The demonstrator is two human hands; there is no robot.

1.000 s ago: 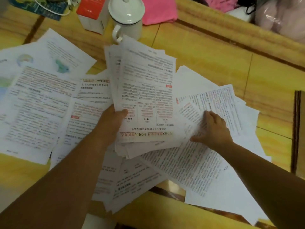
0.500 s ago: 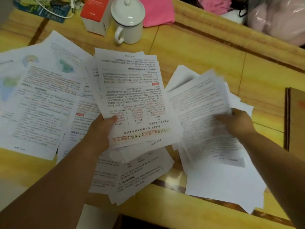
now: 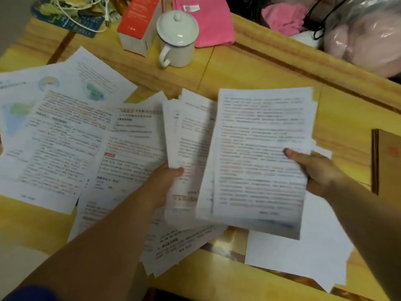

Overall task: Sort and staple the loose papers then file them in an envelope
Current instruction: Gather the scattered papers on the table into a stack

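Printed white papers cover the yellow wooden table (image 3: 249,68). My left hand (image 3: 163,183) grips a stack of printed sheets (image 3: 191,135) by its lower left edge, thumb on top. My right hand (image 3: 316,170) holds a second bundle of sheets (image 3: 260,153), thumb pressed on its right side; this bundle is blurred and overlaps the right edge of the left stack. More loose sheets (image 3: 65,137) lie spread at the left, some with coloured maps. A blank sheet (image 3: 303,253) lies under my right forearm. A brown envelope (image 3: 388,161) lies at the right edge.
A white lidded mug (image 3: 176,40) stands at the back, beside a red and white box (image 3: 138,25). Pink cloth (image 3: 210,20) and a plastic bag (image 3: 364,40) lie behind. Cables (image 3: 82,9) sit at the back left. The table's near edge runs below the papers.
My right hand has lifted a bundle of sheets off the table and brought it leftwards against the stack. My left hand has turned its stack more upright.
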